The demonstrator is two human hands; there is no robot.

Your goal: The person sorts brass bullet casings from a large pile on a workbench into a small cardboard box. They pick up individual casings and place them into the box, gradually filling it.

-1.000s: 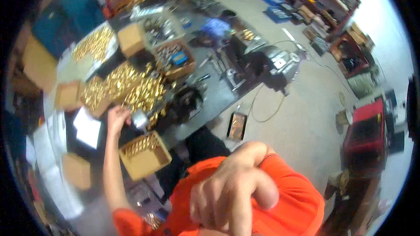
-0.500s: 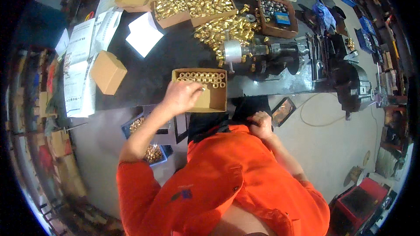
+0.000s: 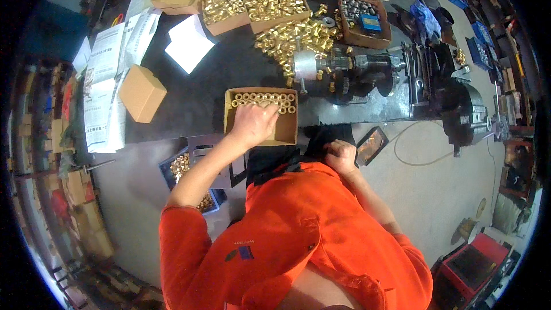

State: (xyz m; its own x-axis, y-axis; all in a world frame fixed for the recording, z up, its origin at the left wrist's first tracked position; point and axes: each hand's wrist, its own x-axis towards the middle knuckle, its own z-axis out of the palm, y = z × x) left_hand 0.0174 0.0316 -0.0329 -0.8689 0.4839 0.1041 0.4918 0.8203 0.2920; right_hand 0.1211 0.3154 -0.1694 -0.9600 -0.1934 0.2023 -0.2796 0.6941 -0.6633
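Note:
Over the small cardboard box (image 3: 284,132) at the table's front edge, my left hand (image 3: 254,124) reaches in with thumb and fingers pinched. Its fingertips touch the near side of the rows of round brass nuts (image 3: 261,98) standing on end along the box's far side. A brass nut seems to be in the pinch, mostly covered by the fingers. My right hand (image 3: 341,157) is curled closed over my lap, below the table edge. Whatever lies inside that hand, if anything, is hidden.
Loose brass fittings (image 3: 275,40) lie heaped beyond the box, beside filled cartons (image 3: 227,25). A metal fixture (image 3: 367,66) stands right of the box. White paper (image 3: 188,49), a closed carton (image 3: 142,95) and newspaper (image 3: 104,89) lie left. Blue bins (image 3: 213,202) sit below.
My left hand has moved right and slightly farther into the box, bringing its pinched fingertips to the nut rows. My right hand stays curled at my lap.

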